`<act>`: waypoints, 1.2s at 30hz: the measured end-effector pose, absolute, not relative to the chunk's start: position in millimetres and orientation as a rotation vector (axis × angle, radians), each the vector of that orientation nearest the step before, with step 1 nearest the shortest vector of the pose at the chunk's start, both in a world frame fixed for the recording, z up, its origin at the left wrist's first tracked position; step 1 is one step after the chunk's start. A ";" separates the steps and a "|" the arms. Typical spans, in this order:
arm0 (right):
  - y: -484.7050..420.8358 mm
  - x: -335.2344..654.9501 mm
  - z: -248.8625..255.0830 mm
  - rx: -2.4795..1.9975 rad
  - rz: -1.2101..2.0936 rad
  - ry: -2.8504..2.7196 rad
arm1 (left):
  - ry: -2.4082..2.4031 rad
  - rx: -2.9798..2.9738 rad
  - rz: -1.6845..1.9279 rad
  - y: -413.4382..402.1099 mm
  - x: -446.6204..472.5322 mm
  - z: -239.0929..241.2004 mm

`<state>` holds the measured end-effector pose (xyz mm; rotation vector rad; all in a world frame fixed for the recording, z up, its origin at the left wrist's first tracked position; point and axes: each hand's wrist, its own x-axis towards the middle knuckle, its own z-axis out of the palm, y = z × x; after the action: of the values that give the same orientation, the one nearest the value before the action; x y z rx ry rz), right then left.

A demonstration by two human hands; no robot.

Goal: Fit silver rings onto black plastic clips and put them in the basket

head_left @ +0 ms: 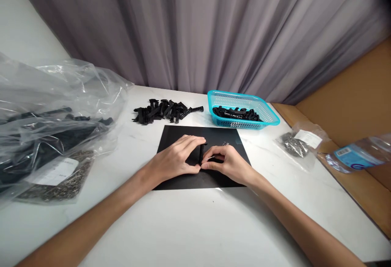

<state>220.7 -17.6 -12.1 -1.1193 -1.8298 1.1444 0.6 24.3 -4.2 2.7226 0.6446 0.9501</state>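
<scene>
My left hand is closed around a narrow black plastic part, its fingertips at the far end and its thumb at the near end. From the other side my right hand pinches a thin, shiny metal piece close to the part's near end. Whether the metal touches the part is too small to tell. Both hands are over a black mat. Just beyond the right hand's knuckles, some small metal pieces lie on the mat.
A pile of black plastic parts lies behind the mat, beside a blue basket holding more. Large clear bags cover the table's left side. To the right are a bag of metal pieces and a plastic bottle.
</scene>
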 end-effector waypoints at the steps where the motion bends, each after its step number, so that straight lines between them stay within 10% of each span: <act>1: -18.1 219.9 -12.0 -1.132 1.127 -1.829 | 0.650 2.715 0.946 24.7 0.4 -4.6; 15: -13.7 233.5 3.6 -1.246 0.629 -1.854 | 0.919 2.601 0.798 42.5 -2.1 -8.4; 36: -21.5 216.5 -12.9 -1.010 1.107 -1.571 | 1.015 2.452 0.792 44.8 0.4 -4.4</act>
<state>216.5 -21.5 -12.9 -1.0095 -1.5713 1.1066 0.4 44.8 -4.4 2.4521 1.0153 0.7922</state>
